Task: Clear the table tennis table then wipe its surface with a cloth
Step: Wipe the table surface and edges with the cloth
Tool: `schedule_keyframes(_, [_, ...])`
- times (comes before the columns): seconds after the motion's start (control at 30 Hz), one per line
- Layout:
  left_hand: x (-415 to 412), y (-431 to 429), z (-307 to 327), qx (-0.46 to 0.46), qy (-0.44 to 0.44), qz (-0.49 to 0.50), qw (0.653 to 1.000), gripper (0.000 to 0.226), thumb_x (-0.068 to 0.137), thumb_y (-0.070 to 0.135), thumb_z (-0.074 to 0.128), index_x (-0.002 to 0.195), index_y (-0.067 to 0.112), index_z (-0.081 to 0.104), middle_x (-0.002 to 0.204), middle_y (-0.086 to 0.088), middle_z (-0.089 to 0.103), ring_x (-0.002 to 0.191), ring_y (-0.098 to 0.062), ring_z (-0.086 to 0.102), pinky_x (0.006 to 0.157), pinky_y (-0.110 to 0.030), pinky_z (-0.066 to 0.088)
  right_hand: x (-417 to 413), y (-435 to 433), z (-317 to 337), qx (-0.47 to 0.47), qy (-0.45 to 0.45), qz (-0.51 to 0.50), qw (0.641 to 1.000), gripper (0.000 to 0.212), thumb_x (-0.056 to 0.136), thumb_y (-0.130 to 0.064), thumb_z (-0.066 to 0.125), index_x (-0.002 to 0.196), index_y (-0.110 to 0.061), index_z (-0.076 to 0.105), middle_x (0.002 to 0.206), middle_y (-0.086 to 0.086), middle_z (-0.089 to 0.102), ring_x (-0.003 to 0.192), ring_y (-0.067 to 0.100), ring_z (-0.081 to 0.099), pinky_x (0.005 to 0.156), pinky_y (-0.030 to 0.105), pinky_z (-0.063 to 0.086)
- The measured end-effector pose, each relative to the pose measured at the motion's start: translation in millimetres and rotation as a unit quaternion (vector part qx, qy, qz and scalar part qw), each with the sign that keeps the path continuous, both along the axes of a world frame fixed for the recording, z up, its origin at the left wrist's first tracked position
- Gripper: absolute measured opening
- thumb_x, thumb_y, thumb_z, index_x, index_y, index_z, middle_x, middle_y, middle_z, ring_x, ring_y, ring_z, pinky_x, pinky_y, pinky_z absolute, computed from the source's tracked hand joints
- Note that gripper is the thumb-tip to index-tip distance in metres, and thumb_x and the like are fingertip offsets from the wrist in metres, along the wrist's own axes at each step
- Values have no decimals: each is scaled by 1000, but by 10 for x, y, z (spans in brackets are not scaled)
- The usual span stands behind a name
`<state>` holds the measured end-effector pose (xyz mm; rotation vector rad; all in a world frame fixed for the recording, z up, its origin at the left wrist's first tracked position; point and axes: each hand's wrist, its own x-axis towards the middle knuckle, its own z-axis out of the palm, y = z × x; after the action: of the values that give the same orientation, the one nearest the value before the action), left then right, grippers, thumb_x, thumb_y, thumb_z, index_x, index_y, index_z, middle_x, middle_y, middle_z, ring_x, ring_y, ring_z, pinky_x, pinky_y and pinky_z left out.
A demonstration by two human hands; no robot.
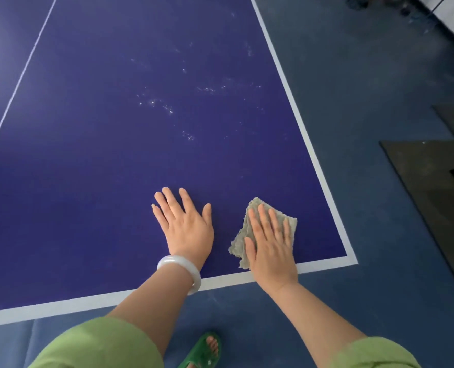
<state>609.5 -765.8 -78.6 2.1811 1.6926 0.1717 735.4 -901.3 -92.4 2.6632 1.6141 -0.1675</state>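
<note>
The dark blue table tennis table [114,142] with white edge lines fills most of the view. My right hand [271,243] presses flat, fingers straight, on a grey-beige cloth [249,208] near the table's near right corner. My left hand [183,224], with a pale bangle on the wrist, rests flat on the bare surface just left of the cloth. Whitish specks and smudges [162,104] dot the table farther out, toward the middle and right.
A white centre line [21,81] runs up the left side. Blue floor [366,115] lies to the right of the table, with dark mats [433,181] on it. Below the near edge is my foot in a green sandal [204,349].
</note>
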Motion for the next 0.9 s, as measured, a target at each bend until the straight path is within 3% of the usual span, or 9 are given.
schedule_keyframes(0.1, [52,-79,-117,38,70,-2,997,76,99,55,18,155,3,9,159,-30,-2,148,-44,-8,120,-56,-3,458,-325,7,-3,2,30,1000,59,102,-42,11,158,-23,2,166,-5,-5,152,15,-9,123,49,6])
schedule_keyframes(0.2, [64,-76,-146,50,88,-3,995,78,98,55,18,154,2,12,159,-31,3,148,-45,-5,120,-56,-2,969,-544,31,-14,0,-85,996,61,99,-45,-1,156,-25,-5,165,-5,-10,151,12,-14,124,47,2])
schedule_keyframes(0.33, [85,-78,-122,31,102,-5,994,77,98,55,14,155,3,9,160,-29,-1,148,-43,-8,120,-55,-4,923,-216,25,-3,8,-189,982,57,103,-41,4,155,-24,-12,164,0,-14,151,17,-16,122,49,-3])
schedule_keyframes(0.43, [74,-72,-123,27,99,-3,995,76,99,53,15,155,3,9,160,-29,-3,148,-42,-10,120,-55,-3,457,119,13,17,14,-79,997,59,102,-43,2,156,-22,-11,164,0,-16,150,19,-19,123,49,-5])
schedule_keyframes(0.6, [85,-71,-145,34,93,-1,995,75,99,52,12,154,1,14,159,-30,2,149,-43,-6,120,-55,-3,531,-178,-5,10,22,106,994,56,106,-40,16,158,-22,4,166,-3,0,153,19,-1,121,50,8])
schedule_keyframes(0.73, [82,-73,-138,37,91,-4,995,76,96,50,19,152,-2,21,158,-33,8,148,-45,1,120,-58,2,995,-527,59,-14,3,-66,998,59,103,-41,11,158,-19,7,166,-2,0,153,18,-1,121,52,14])
schedule_keyframes(0.9, [74,-62,-157,37,87,-6,995,76,96,48,23,150,-5,25,156,-34,11,147,-47,4,119,-60,6,1039,23,44,-8,13,-209,978,60,100,-45,-1,156,-25,-8,164,-2,-12,151,16,-14,123,49,-2])
